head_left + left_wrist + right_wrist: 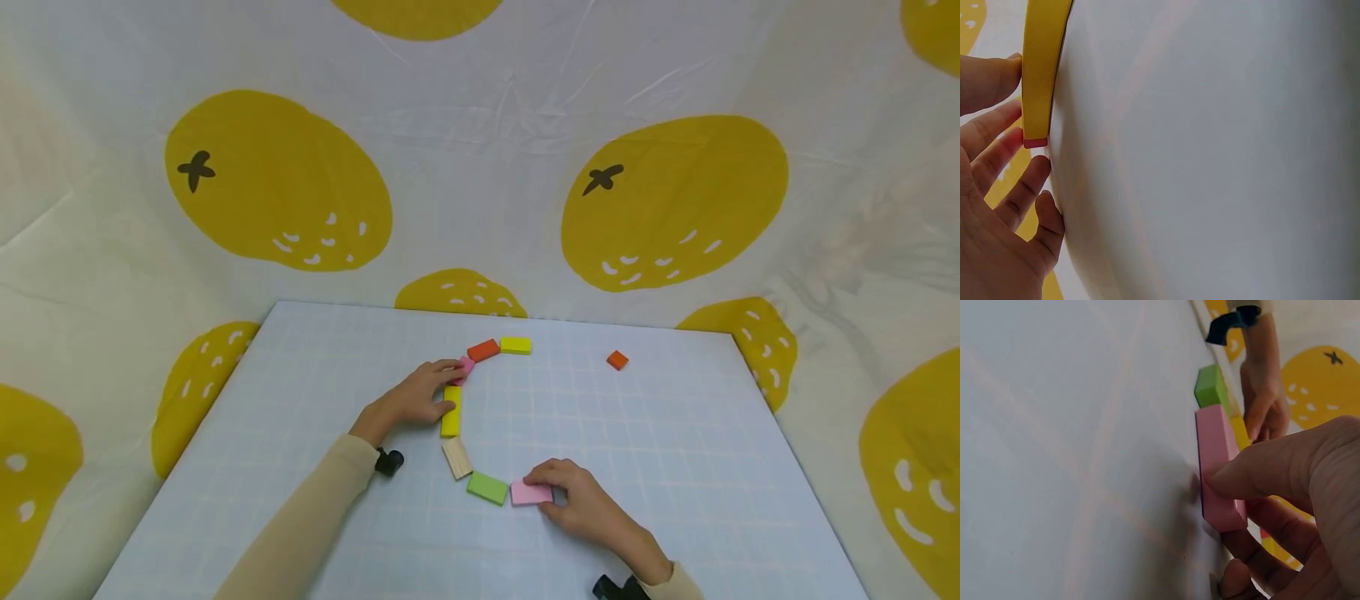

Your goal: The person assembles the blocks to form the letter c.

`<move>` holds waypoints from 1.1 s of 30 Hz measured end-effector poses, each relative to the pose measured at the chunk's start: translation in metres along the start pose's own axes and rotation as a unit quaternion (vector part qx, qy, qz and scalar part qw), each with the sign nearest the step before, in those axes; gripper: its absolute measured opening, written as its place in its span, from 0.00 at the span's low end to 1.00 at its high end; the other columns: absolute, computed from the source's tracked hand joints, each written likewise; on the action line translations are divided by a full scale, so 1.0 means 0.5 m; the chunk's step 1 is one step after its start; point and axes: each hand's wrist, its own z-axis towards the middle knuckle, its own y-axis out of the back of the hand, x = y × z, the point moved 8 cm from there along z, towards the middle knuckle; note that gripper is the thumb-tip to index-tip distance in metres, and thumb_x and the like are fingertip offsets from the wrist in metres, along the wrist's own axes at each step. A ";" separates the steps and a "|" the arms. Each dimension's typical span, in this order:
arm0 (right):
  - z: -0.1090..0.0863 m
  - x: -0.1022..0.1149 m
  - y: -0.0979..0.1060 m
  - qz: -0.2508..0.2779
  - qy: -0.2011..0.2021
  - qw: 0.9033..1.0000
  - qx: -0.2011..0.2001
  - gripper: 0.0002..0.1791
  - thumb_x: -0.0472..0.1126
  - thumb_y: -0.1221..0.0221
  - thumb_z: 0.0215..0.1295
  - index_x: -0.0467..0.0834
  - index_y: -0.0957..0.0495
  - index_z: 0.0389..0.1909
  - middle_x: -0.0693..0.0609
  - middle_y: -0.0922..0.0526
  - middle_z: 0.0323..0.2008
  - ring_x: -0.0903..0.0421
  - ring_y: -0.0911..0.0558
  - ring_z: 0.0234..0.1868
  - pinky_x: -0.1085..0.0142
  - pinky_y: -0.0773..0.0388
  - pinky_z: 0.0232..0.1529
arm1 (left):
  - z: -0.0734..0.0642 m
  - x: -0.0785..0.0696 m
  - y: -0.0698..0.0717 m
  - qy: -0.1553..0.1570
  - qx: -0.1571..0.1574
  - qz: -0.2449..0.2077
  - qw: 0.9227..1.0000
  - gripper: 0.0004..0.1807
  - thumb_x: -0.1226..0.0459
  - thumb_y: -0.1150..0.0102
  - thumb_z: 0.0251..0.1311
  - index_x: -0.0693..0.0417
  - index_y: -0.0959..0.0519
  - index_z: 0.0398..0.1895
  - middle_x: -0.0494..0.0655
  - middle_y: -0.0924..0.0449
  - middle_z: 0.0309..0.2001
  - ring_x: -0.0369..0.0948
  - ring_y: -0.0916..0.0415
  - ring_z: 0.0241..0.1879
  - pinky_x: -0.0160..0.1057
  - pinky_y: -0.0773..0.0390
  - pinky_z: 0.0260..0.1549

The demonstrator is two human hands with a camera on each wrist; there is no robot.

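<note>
Flat wooden blocks lie in a curved row on the table. My left hand [415, 395] rests at the row's left side, its fingers touching a partly covered dark pink block [467, 364] and its thumb against a long yellow block [450, 423]. In the left wrist view, the thumb lies along the yellow block [1044, 69] and the fingers are spread near its end. My right hand [585, 504] pinches a light pink block [528, 493] at the row's near end, between thumb and fingers. Beside that pink block sits a green block [487, 488], then a plain wood block [457, 458].
Past the left hand, the row continues with a red-orange block [483, 350] and a shorter yellow block [516, 345]. A small orange block [617, 360] lies apart at the back right. A fruit-printed sheet [480, 167] hangs behind the pale checked table [660, 417].
</note>
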 end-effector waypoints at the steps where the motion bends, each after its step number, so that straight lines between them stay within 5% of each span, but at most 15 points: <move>1: 0.000 0.000 0.000 0.000 0.001 1.000 0.001 0.21 0.29 0.29 0.56 0.49 0.13 0.50 0.59 0.14 0.50 0.54 0.17 0.53 0.58 0.18 0.55 | -0.001 0.000 -0.001 -0.001 0.000 0.001 1.000 0.35 0.58 0.38 0.66 0.52 0.32 0.76 0.51 0.38 0.78 0.54 0.38 0.74 0.57 0.36 0.73; 33: -0.002 0.010 -0.006 -0.008 0.016 0.999 0.030 0.19 0.31 0.31 0.60 0.48 0.14 0.52 0.58 0.14 0.51 0.55 0.18 0.54 0.58 0.18 0.56 | 0.002 0.006 -0.006 0.006 -0.002 0.004 1.000 0.34 0.58 0.37 0.66 0.51 0.32 0.76 0.50 0.38 0.78 0.53 0.39 0.75 0.56 0.36 0.74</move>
